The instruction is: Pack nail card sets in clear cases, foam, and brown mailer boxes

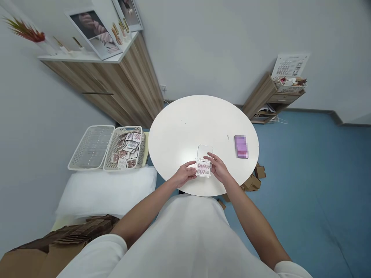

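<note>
A small clear case (203,169) lies on the round white table (174,127) near its front edge, with its transparent lid (205,151) tipped back. Inside are two rows of pinkish press-on nails. At the case's left side, my left hand (186,173) grips the edge between thumb and fingers. My right hand (217,166) is on the right side, its fingers apart and reaching over the hinge area beside the lid; whether it touches the case is hard to tell. A purple pixelated packet (241,146) lies at the table's right.
Left of the table are a white basket (107,165) full of nail cards and another basket (75,152) with clear contents. A wooden cabinet (139,77) stands behind left, a small shelf (261,94) behind right. Cardboard pieces (252,183) lie on the floor at right.
</note>
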`<action>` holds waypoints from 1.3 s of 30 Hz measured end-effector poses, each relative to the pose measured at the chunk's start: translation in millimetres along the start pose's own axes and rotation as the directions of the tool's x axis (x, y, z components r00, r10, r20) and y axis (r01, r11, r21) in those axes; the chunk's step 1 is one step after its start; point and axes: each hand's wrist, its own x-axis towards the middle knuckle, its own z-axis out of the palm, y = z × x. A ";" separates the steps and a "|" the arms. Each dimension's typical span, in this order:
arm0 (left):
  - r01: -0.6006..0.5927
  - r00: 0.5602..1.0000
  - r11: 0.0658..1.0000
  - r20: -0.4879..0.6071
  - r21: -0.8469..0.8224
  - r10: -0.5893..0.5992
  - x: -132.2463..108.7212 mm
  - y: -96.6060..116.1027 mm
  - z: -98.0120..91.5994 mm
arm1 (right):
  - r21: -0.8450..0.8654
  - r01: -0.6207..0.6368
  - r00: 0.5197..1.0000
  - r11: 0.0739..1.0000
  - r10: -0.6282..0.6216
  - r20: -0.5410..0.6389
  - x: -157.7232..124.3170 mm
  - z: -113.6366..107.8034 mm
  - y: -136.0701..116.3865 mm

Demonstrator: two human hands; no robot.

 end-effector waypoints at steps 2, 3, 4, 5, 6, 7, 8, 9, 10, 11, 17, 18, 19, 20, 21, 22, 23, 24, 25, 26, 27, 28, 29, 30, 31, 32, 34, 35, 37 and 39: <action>0.012 1.000 0.999 0.021 -0.030 -0.012 -4.0 1.6 -0.6 | 0.022 0.024 0.999 0.999 -0.025 0.031 -3.7 4.7 -1.6; 0.018 1.000 0.999 0.025 -0.042 -0.017 -5.6 2.3 -0.6 | 0.027 0.034 0.998 0.999 -0.036 0.043 -5.9 6.6 -2.3; 0.022 0.999 0.998 0.027 -0.053 -0.020 -6.8 2.8 -0.4 | 0.024 0.045 0.997 0.999 -0.046 0.056 -8.2 8.2 -2.9; 0.025 0.999 0.998 0.030 -0.063 -0.023 -7.8 3.3 0.0 | 0.016 0.054 0.996 0.998 -0.055 0.071 -10.5 9.5 -3.5; 0.026 0.999 0.997 0.033 -0.073 -0.024 -8.5 3.6 0.6 | 0.008 0.066 0.994 0.998 -0.066 0.083 -12.5 10.5 -4.2; 0.026 0.999 0.996 0.038 -0.083 -0.023 -8.9 3.8 1.4 | 0.001 0.074 0.993 0.997 -0.074 0.096 -14.3 11.3 -4.9; 0.024 0.999 0.995 0.041 -0.092 -0.021 -9.2 4.0 2.2 | -0.002 0.078 0.991 0.997 -0.077 0.111 -15.9 11.9 -5.6; 0.020 0.999 0.995 0.043 -0.101 -0.016 -9.2 4.1 3.1 | -0.002 0.075 0.990 0.997 -0.074 0.124 -17.1 12.4 -6.3; 0.012 0.999 0.994 0.042 -0.108 -0.008 -9.1 4.1 4.0 | 0.004 0.069 0.989 0.998 -0.069 0.132 -18.2 12.7 -6.7; 0.002 0.999 0.994 0.039 -0.113 0.003 -8.8 4.1 4.6 | 0.013 0.061 0.989 0.998 -0.062 0.136 -19.2 12.9 -6.9; -0.048 0.999 0.990 0.007 -0.132 0.050 -3.0 4.6 5.3 | 0.014 0.018 1.000 1.000 -0.019 0.017 -24.0 12.1 -0.8; -0.056 0.998 0.989 -0.001 -0.135 0.056 -1.9 5.0 5.6 | -0.020 0.006 1.000 1.000 -0.006 -0.007 -24.6 11.1 0.6; -0.063 0.998 0.989 -0.008 -0.136 0.062 -0.9 5.5 6.3 | -0.060 -0.005 1.000 0.998 0.003 -0.029 -24.9 10.0 1.6; -0.068 0.998 0.989 -0.014 -0.134 0.067 0.0 6.2 7.4 | -0.098 -0.010 0.999 0.995 0.005 -0.052 -25.0 8.6 2.2; -0.073 0.997 0.989 -0.020 -0.132 0.071 0.8 7.0 8.9 | -0.131 -0.010 0.997 0.991 0.000 -0.072 -24.7 7.1 2.3; -0.078 0.997 0.989 -0.025 -0.127 0.075 1.5 7.8 10.7 | -0.157 -0.004 0.996 0.988 -0.010 -0.089 -24.1 5.6 1.9; -0.080 0.996 0.990 -0.033 -0.113 0.077 2.2 8.6 12.7 | -0.177 0.004 0.995 0.984 -0.022 -0.101 -23.3 4.1 1.2; -0.079 0.996 0.993 -0.047 -0.084 0.075 2.9 9.3 14.8 | -0.192 0.011 0.993 0.981 -0.033 -0.110 -22.3 2.6 0.1; -0.074 0.995 0.997 -0.066 -0.033 0.072 3.7 9.9 16.9 | -0.204 0.015 0.993 0.979 -0.039 -0.115 -21.1 1.2 -1.2; -0.067 0.993 0.997 -0.090 0.042 0.070 4.8 10.1 18.9 | -0.217 0.018 0.992 0.976 -0.044 -0.117 -19.9 -0.3 -2.5; -0.057 0.991 0.990 -0.116 0.132 0.073 6.1 10.2 20.8 | -0.232 0.019 0.992 0.973 -0.048 -0.119 -18.6 -1.7 -3.8; -0.049 0.987 0.973 -0.138 0.224 0.082 7.6 9.9 22.5 | -0.247 0.018 0.991 0.969 -0.050 -0.123 -17.3 -3.3 -4.9; -0.044 0.983 0.952 -0.157 0.304 0.096 9.4 9.5 24.0 | -0.261 0.017 0.991 0.965 -0.052 -0.125 -16.0 -4.9 -5.8; -0.044 0.980 0.931 -0.167 0.362 0.111 11.4 8.9 25.4 | -0.274 0.015 0.991 0.962 -0.051 -0.127 -14.5 -6.6 -6.5; -0.047 0.977 0.915 -0.172 0.400 0.126 13.4 8.2 26.7 | -0.284 0.012 0.991 0.959 -0.050 -0.128 -13.0 -8.3 -7.0; -0.050 0.975 0.905 -0.176 0.422 0.136 15.5 7.6 27.9 | -0.293 0.007 0.990 0.956 -0.047 -0.130 -11.2 -10.1 -7.3; -0.054 0.970 0.893 -0.189 0.447 0.153 19.7 6.8 30.3 | -0.307 -0.006 0.990 0.952 -0.037 -0.135 -7.3 -13.7 -7.7; -0.055 0.967 0.889 -0.199 0.455 0.161 21.7 6.7 31.7 | -0.309 -0.012 0.990 0.951 -0.033 -0.139 -5.1 -15.4 -7.8; -0.054 0.958 0.885 -0.225 0.462 0.176 25.1 7.1 34.7 | -0.306 -0.022 0.990 0.952 -0.022 -0.140 -0.4 -18.5 -8.3; -0.054 0.947 0.892 -0.260 0.449 0.188 27.6 7.8 37.9 | -0.297 -0.026 0.991 0.955 -0.016 -0.136 4.2 -21.1 -8.9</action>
